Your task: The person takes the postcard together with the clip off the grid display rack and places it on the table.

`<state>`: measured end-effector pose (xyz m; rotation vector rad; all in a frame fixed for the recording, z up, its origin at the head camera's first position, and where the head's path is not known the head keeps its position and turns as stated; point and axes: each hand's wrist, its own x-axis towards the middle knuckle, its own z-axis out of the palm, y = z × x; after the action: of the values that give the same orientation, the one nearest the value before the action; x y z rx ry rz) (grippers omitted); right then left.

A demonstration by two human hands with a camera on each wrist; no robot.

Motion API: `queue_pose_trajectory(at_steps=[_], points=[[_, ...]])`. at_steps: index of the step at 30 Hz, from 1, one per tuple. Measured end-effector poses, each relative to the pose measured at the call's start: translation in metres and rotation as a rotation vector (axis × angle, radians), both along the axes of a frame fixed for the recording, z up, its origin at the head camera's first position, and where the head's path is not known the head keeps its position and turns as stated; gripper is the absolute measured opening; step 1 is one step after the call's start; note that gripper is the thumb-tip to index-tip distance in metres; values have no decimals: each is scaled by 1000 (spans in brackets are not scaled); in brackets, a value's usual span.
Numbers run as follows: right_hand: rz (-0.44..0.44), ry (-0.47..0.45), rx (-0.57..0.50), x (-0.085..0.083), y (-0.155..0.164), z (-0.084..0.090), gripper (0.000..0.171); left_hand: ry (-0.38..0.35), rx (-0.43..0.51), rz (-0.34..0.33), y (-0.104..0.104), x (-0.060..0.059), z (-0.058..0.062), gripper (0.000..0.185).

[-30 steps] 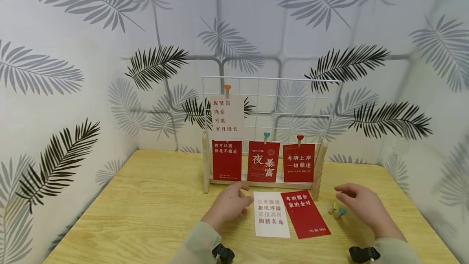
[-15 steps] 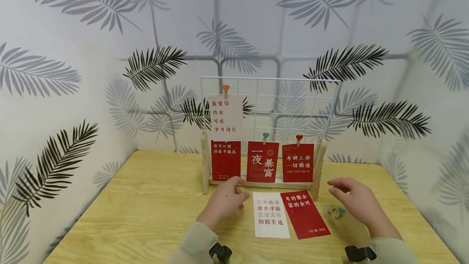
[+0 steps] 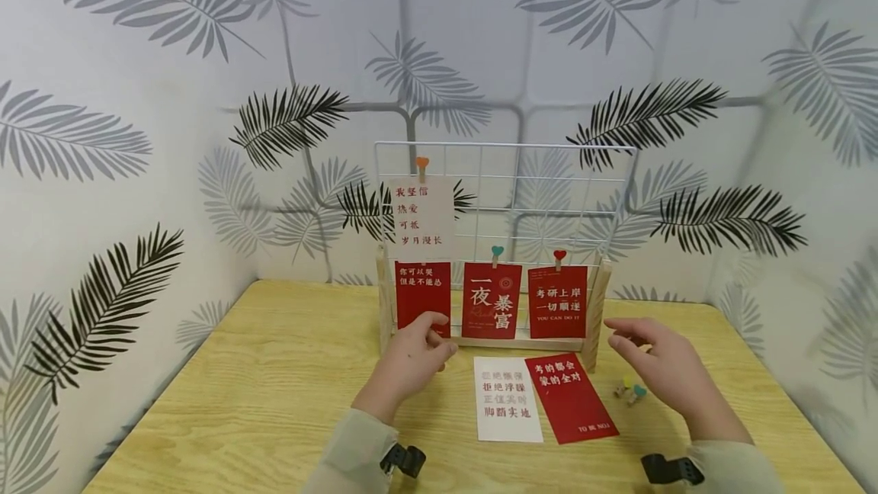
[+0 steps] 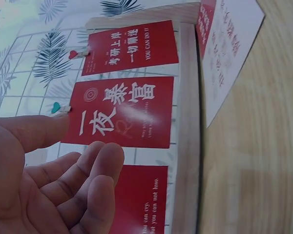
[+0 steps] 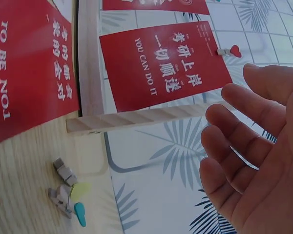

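My left hand (image 3: 410, 357) is raised in front of the lower left red card (image 3: 423, 292), fingers loosely bent and nothing in them. In the left wrist view its fingertips overlap the middle red card (image 4: 122, 112), which hangs from a teal heart clip. My right hand (image 3: 661, 364) hovers off the rack's right leg (image 3: 598, 303), also holding nothing. Near it, the right red card (image 5: 163, 66) hangs from a red heart clip (image 5: 234, 51). A white card (image 3: 507, 400) and a red card (image 3: 572, 400) lie side by side on the table between the hands.
The white wire grid rack (image 3: 542, 197) stands on a wooden base at the back. An orange heart clip (image 3: 422, 164) holds a white card (image 3: 424, 216) on its upper left. Small wooden clips (image 3: 629, 391) with yellow and teal hearts lie on the wooden table (image 3: 288, 395).
Both hands have risen toward the rack; the left also shifted a little left, now overlapping the lower left card. The right has drifted slightly left. The cards and clips stay put.
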<state>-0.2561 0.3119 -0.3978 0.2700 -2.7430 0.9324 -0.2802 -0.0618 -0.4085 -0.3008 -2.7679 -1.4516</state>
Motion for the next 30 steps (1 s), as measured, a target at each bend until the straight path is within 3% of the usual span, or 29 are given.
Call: queue_pose_trajectory(at_steps=[14,23,30], points=[[113,91,-7,-9,-39,3,38,79,-24,37,-12,16,20,47],[147,192,39,-18,-72,27,37,139,-92,38,-26,9,39,49],[185,280,94,-27,-88,53,36,163,-85,58,-37,0,55,50]])
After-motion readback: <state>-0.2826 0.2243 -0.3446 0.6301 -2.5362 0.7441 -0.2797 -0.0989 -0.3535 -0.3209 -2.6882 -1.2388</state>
